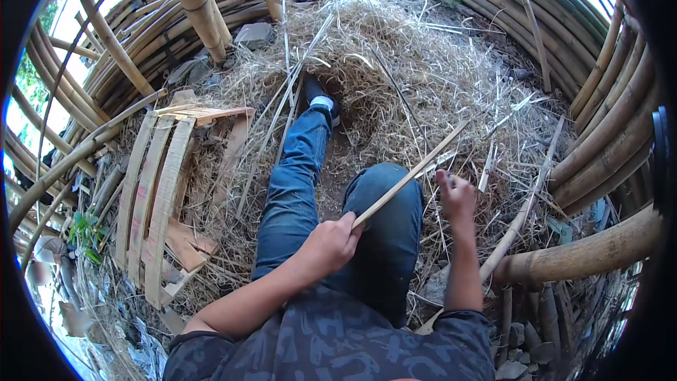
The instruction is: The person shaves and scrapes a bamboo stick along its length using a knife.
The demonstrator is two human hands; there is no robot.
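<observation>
My left hand (337,245) is closed around the lower end of a bamboo strip (409,176). The strip slants up and to the right, passing above my bent right knee (384,194). Just right of the strip, my right hand (458,201) is closed on what looks like a knife (438,161); its narrow pale blade lies near the strip, and the fingers hide most of the handle. Below both hands and around my legs, a thick heap of bamboo shavings (402,77) covers the ground.
Left of my outstretched leg (293,183) stands a slatted wooden crate (166,197). Bamboo poles (197,7) rise at the back left, and stacked bamboo (508,14) curves round the back right. A thick bamboo pole (585,245) juts in at right. Long thin strips (289,92) lie across the shavings.
</observation>
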